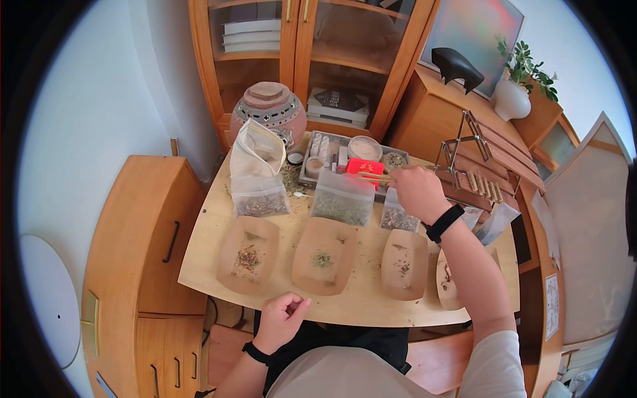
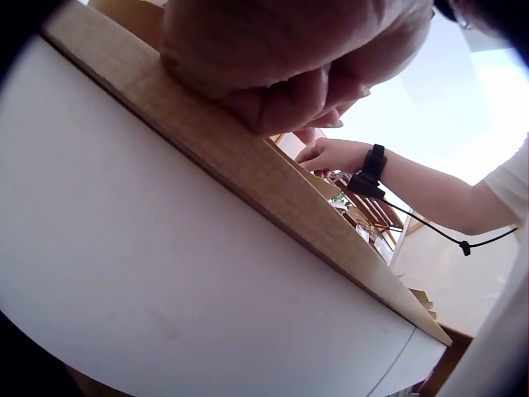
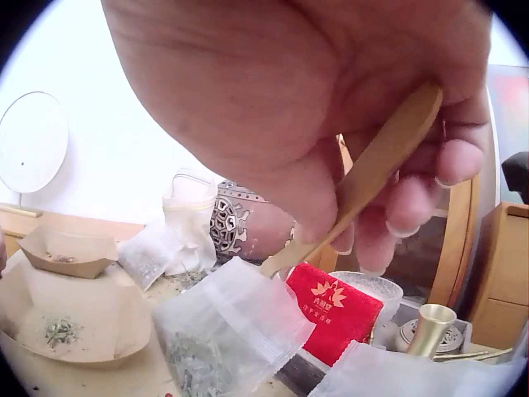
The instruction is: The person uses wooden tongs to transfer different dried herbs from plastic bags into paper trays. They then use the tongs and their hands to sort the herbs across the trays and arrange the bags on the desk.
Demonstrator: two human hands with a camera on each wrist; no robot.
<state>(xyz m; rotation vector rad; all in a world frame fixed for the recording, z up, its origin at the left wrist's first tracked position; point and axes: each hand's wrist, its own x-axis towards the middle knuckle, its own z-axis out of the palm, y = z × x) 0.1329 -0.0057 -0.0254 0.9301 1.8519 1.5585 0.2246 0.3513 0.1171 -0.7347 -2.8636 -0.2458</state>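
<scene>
My right hand (image 1: 417,192) pinches a flat wooden utensil (image 3: 376,165) between thumb and fingers. Its tip hangs over the open top of a clear bag of green herbs (image 1: 342,199), beside a red packet (image 3: 335,306); whether tip and bag touch I cannot tell. In front stand paper trays with small heaps: reddish bits in the left one (image 1: 229,265), green herbs in the second (image 1: 305,265), dark bits in the third (image 1: 405,282). My left hand (image 1: 282,322) is at the table's front edge, fingers loosely curled and holding nothing.
Another filled bag (image 1: 260,197) and a pink-grey jar (image 1: 265,119) are at the back left. Behind the bags lies a grey tray (image 1: 308,174) of small containers. A fourth paper tray (image 1: 448,292) sits under my right forearm; a wooden rack (image 1: 491,159) stands at the right.
</scene>
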